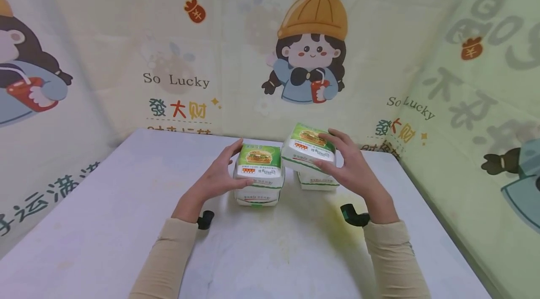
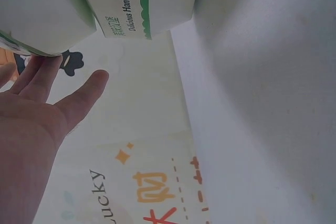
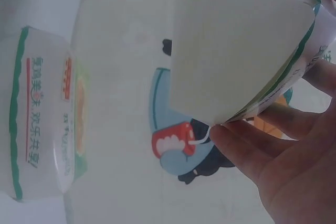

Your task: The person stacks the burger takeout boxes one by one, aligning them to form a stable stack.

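Two hamburger boxes, white with green tops and a burger picture, stand stacked left of centre in the head view. My left hand (image 1: 215,177) spans the upper box (image 1: 259,163), thumb along its front and fingers at its back left. The lower box (image 1: 256,197) sits on the table. In the left wrist view one finger (image 2: 86,95) stands straight, away from the boxes. My right hand (image 1: 352,168) grips another hamburger box (image 1: 310,146) by its right side, raised and tilted. Beneath it, a fourth box (image 1: 318,182) stands on the table, partly hidden.
The white table (image 1: 253,252) carries a yellowish stain near the right wrist. A printed cloth (image 1: 236,55) with cartoon figures and lettering hangs behind the table and along both sides. Black wrist devices (image 1: 354,215) sit under each forearm.
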`<action>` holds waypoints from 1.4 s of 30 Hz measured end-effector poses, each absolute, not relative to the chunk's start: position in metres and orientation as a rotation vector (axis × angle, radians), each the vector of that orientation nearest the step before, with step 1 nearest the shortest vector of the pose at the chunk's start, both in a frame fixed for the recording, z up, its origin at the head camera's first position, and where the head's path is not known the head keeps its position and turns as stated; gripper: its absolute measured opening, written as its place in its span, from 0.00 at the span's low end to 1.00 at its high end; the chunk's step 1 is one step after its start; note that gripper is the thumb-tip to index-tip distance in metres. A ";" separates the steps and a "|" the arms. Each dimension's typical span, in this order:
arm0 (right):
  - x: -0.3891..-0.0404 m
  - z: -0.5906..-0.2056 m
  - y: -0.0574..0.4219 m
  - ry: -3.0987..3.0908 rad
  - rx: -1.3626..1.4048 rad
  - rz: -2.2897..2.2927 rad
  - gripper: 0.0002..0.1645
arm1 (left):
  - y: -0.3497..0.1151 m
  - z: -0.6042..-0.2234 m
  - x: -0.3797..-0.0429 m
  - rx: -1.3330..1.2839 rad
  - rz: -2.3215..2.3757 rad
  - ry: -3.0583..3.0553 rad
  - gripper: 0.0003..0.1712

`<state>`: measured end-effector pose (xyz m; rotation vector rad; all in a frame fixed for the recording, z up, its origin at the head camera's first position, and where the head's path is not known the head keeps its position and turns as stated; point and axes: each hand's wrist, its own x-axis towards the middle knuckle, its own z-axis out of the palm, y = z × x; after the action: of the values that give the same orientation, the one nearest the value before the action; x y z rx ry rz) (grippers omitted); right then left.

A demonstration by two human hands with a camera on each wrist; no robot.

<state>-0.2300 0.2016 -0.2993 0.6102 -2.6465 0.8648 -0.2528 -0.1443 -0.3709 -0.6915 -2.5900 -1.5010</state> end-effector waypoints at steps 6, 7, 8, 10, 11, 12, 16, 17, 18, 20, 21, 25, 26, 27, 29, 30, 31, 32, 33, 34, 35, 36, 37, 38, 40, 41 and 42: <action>-0.232 -0.295 0.193 -2.633 0.665 0.888 0.40 | -0.145 -0.369 -0.253 -0.713 -1.484 -2.574 0.64; -0.233 -0.295 0.192 -2.634 0.673 0.893 0.40 | -0.145 -0.370 -0.253 -0.718 -1.482 -2.573 0.64; -0.233 -0.294 0.190 -2.636 0.676 0.895 0.40 | -0.145 -0.370 -0.253 -0.712 -1.485 -2.577 0.64; -0.233 -0.294 0.187 -2.639 0.686 0.900 0.40 | -0.145 -0.370 -0.253 -0.701 -1.488 -2.585 0.64; -0.232 -0.293 0.185 -2.642 0.689 0.903 0.40 | -0.145 -0.371 -0.253 -0.699 -1.491 -2.589 0.64; -0.232 -0.293 0.184 -2.646 0.693 0.906 0.40 | -0.146 -0.371 -0.253 -0.692 -1.495 -2.592 0.64; -0.233 -0.291 0.178 -2.656 0.714 0.921 0.41 | -0.146 -0.373 -0.254 -0.694 -1.493 -2.590 0.64; -0.233 -0.291 0.176 -2.658 0.717 0.923 0.41 | -0.146 -0.373 -0.254 -0.697 -1.493 -2.587 0.64; -0.234 -0.291 0.174 -2.659 0.722 0.923 0.41 | -0.146 -0.373 -0.255 -0.700 -1.492 -2.583 0.64; -0.235 -0.290 0.170 -2.661 0.727 0.924 0.41 | -0.146 -0.373 -0.255 -0.701 -1.493 -2.577 0.64; -0.236 -0.289 0.168 -2.663 0.732 0.923 0.41 | -0.146 -0.373 -0.255 -0.701 -1.494 -2.575 0.64; -0.238 -0.288 0.160 -2.680 0.751 0.928 0.42 | -0.146 -0.373 -0.255 -0.695 -1.509 -2.574 0.64; -0.238 -0.288 0.158 -2.684 0.760 0.935 0.42 | -0.147 -0.373 -0.255 -0.694 -1.513 -2.574 0.64; -0.238 -0.288 0.156 -2.687 0.770 0.941 0.42 | -0.147 -0.373 -0.255 -0.693 -1.515 -2.575 0.64; -0.238 -0.287 0.153 -2.694 0.787 0.949 0.41 | -0.147 -0.373 -0.255 -0.693 -1.519 -2.575 0.64; -0.238 -0.286 0.151 -2.695 0.800 0.949 0.41 | -0.147 -0.373 -0.255 -0.692 -1.520 -2.574 0.64; -0.238 -0.286 0.149 -2.695 0.811 0.948 0.41 | -0.147 -0.373 -0.255 -0.693 -1.521 -2.572 0.64; -0.239 -0.285 0.147 -2.695 0.823 0.941 0.41 | -0.147 -0.373 -0.255 -0.695 -1.522 -2.569 0.64; -0.239 -0.285 0.146 -2.693 0.835 0.933 0.41 | -0.147 -0.373 -0.255 -0.698 -1.522 -2.566 0.64; -0.239 -0.285 0.144 -2.694 0.843 0.926 0.41 | -0.147 -0.373 -0.255 -0.699 -1.522 -2.565 0.64; -0.240 -0.284 0.143 -2.694 0.853 0.921 0.41 | -0.147 -0.373 -0.255 -0.702 -1.523 -2.563 0.64; -0.240 -0.284 0.141 -2.696 0.861 0.917 0.41 | -0.147 -0.373 -0.256 -0.703 -1.526 -2.561 0.63; -0.240 -0.284 0.139 -2.699 0.867 0.913 0.41 | -0.147 -0.373 -0.255 -0.704 -1.530 -2.561 0.63; -0.241 -0.283 0.138 -2.701 0.872 0.911 0.41 | -0.147 -0.373 -0.255 -0.705 -1.533 -2.561 0.64; -0.241 -0.282 0.135 -2.710 0.881 0.911 0.41 | -0.147 -0.372 -0.255 -0.701 -1.540 -2.563 0.64; -0.241 -0.282 0.133 -2.713 0.887 0.912 0.41 | -0.147 -0.372 -0.255 -0.698 -1.545 -2.564 0.64; -0.242 -0.282 0.131 -2.714 0.895 0.913 0.41 | -0.146 -0.372 -0.255 -0.699 -1.549 -2.564 0.64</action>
<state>-0.2416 0.1314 -0.2815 0.8952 -2.7138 0.9131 -0.2546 -0.1465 -0.3721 -0.6986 -2.5644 -1.5487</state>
